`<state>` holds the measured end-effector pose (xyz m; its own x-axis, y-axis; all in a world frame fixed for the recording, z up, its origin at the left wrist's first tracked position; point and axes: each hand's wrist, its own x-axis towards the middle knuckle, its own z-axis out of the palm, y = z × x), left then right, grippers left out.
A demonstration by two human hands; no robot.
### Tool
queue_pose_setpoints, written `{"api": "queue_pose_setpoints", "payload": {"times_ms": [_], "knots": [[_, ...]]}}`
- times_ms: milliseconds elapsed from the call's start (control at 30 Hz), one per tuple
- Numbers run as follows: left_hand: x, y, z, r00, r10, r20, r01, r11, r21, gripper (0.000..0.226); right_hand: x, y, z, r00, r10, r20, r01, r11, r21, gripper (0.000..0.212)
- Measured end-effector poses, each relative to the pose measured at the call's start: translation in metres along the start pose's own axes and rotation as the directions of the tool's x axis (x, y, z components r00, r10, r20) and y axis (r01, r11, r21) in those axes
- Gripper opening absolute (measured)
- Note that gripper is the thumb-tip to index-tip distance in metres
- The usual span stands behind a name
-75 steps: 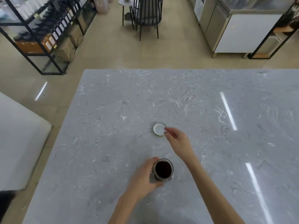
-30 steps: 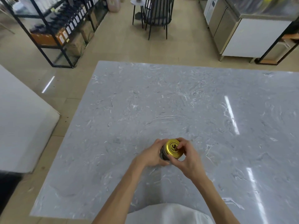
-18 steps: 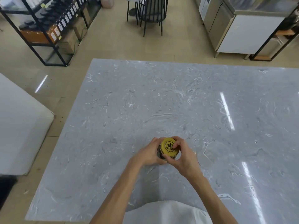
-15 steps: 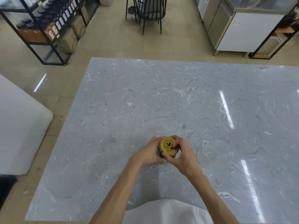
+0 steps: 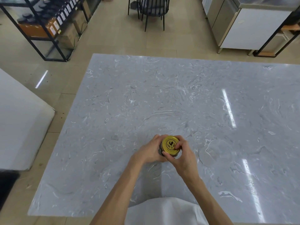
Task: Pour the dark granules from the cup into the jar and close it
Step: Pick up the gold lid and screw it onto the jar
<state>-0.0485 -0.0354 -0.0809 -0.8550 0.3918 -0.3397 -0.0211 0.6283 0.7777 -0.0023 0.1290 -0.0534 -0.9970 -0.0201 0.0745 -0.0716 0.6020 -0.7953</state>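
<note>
Jar (image 5: pixel 160 151) stands upright on the grey marble table (image 5: pixel 178 98), lower centre of frame, gold lid (image 5: pixel 170 145) on top. Left hand (image 5: pixel 151 151) wraps the jar body — fingers curled tight against the glass. Right hand (image 5: pixel 184 153) grips the lid rim, thumb and fingertips pinching it from opp. sides. Jar contents mostly hidden by both hands.

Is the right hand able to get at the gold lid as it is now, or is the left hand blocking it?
Probably yes. The right hand already has its fingers around the lid on the jar. The left hand wraps the jar's side below, leaving the lid's top and right rim free.
</note>
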Motion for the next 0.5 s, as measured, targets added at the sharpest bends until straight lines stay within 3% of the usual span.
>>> {"api": "queue_pose_setpoints", "payload": {"times_ms": [267,500], "knots": [[-0.002,0.001,-0.002,1.000,0.003,0.009,-0.003,1.000,-0.005,0.081,0.004,0.009,-0.007,0.997,0.052,0.062,-0.059,0.990,0.124,0.058],[-0.003,0.002,-0.002,1.000,-0.001,0.013,0.001,1.000,0.001,0.084,0.008,0.014,-0.013,0.987,0.068,0.146,-0.082,0.992,0.091,0.056]]}}
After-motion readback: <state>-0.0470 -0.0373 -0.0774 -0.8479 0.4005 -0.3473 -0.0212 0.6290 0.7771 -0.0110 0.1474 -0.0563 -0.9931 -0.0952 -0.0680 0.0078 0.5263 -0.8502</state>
